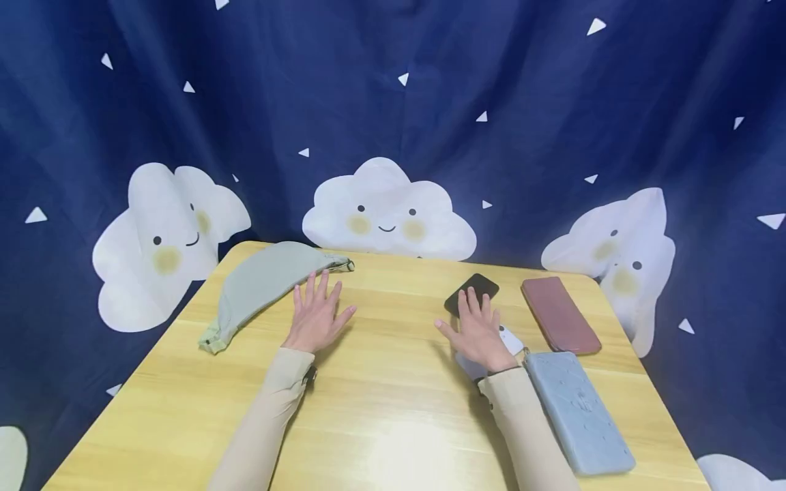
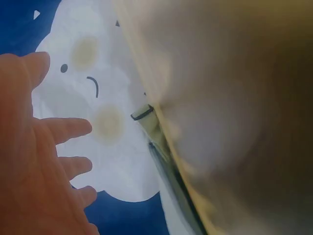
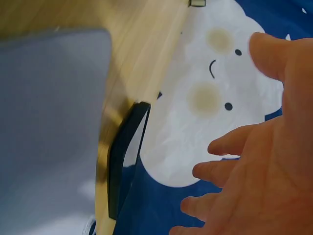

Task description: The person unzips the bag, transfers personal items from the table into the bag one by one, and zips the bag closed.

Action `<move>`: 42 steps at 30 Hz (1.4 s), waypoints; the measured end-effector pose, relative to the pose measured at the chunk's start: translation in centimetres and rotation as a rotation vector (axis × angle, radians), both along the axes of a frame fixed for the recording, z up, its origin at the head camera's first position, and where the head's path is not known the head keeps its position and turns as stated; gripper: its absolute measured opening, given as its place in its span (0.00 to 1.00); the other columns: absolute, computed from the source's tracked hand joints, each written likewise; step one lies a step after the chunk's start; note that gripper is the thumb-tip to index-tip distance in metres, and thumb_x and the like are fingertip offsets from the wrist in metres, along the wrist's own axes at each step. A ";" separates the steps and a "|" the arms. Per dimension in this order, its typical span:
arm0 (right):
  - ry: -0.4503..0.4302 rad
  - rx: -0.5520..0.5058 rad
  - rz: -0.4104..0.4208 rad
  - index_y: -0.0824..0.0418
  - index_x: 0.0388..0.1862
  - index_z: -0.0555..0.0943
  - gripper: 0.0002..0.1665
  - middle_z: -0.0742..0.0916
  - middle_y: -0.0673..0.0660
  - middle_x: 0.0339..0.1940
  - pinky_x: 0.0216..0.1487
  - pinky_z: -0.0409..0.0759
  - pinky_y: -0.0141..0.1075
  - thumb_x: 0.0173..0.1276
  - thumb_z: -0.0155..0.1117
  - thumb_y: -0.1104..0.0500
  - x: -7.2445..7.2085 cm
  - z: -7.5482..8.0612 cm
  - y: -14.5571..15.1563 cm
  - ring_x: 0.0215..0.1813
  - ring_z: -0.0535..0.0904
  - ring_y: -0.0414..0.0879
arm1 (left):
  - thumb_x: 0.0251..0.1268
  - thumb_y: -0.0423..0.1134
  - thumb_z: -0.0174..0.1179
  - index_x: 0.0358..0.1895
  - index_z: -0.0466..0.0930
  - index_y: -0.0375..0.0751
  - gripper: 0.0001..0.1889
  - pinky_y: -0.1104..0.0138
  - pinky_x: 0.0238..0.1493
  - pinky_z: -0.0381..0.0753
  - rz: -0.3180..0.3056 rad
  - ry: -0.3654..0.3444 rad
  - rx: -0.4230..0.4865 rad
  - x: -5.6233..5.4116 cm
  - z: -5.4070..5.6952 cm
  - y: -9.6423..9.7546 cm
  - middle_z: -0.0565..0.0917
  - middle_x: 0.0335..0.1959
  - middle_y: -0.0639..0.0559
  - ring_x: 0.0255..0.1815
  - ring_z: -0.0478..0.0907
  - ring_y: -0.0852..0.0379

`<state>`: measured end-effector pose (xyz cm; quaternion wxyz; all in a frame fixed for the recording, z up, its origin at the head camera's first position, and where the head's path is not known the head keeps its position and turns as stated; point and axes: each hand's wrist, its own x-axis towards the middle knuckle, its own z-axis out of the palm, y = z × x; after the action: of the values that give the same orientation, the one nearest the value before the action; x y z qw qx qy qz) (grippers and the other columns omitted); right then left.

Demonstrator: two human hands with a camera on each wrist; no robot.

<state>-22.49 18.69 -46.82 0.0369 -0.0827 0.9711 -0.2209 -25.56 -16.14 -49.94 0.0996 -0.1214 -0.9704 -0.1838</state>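
My left hand point(image 1: 318, 317) is held with its fingers spread beside a pale grey-green crescent-shaped bag point(image 1: 264, 283) at the back left of the wooden table. In the left wrist view, nothing is in that hand point(image 2: 29, 147), and the bag's end point(image 2: 154, 127) shows at the table edge. Fingers also spread, my right hand point(image 1: 482, 337) hovers above a light-coloured phone point(image 1: 511, 341), hiding much of it. Just beyond its fingertips lies a black phone point(image 1: 473, 290). The right wrist view shows the light phone point(image 3: 49, 132) close up, apart from the palm.
A maroon wallet point(image 1: 560, 314) lies at the right, with a light blue long wallet point(image 1: 580, 412) nearer to me. The wooden table point(image 1: 381, 402) meets a dark blue curtain point(image 1: 344, 82) with smiling clouds at its back edge.
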 end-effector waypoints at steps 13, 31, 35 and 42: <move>-0.101 -0.107 0.155 0.67 0.85 0.42 0.54 0.48 0.70 0.86 0.82 0.39 0.66 0.80 0.48 0.33 -1.8 1.9 -2.8 0.86 0.37 0.71 | 0.84 0.57 0.40 0.75 0.65 0.31 0.34 0.34 0.80 0.41 0.037 -0.204 0.326 2.4 0.7 -4.9 0.54 0.81 0.26 0.84 0.46 0.28; -0.266 -0.488 0.095 0.66 0.82 0.58 0.45 0.69 0.68 0.79 0.80 0.63 0.56 0.80 0.51 0.37 -8.6 1.3 -9.3 0.81 0.65 0.63 | 0.81 0.54 0.48 0.78 0.63 0.39 0.32 0.66 0.68 0.63 0.611 -0.234 1.109 7.3 2.3 -13.2 0.71 0.61 0.58 0.59 0.66 0.67; -0.307 -0.600 0.037 0.64 0.80 0.61 0.43 0.71 0.66 0.79 0.80 0.63 0.54 0.79 0.54 0.38 -10.0 0.5 -11.5 0.79 0.67 0.61 | 0.79 0.52 0.49 0.81 0.57 0.40 0.35 0.65 0.69 0.62 0.709 -0.201 1.124 7.6 1.8 -14.2 0.66 0.69 0.52 0.64 0.64 0.59; -0.388 -0.804 -0.054 0.64 0.78 0.66 0.40 0.74 0.64 0.76 0.76 0.71 0.51 0.78 0.58 0.41 -12.0 -1.6 -15.0 0.76 0.71 0.60 | 0.80 0.50 0.46 0.84 0.33 0.40 0.42 0.55 0.86 0.35 0.625 -0.293 1.223 7.9 1.2 -14.5 0.30 0.86 0.41 0.87 0.31 0.47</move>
<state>-34.45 3.74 -48.44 0.1774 -0.0223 0.7849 -0.5932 -17.63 -30.67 -48.75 0.0663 0.2668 -0.6859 -0.6737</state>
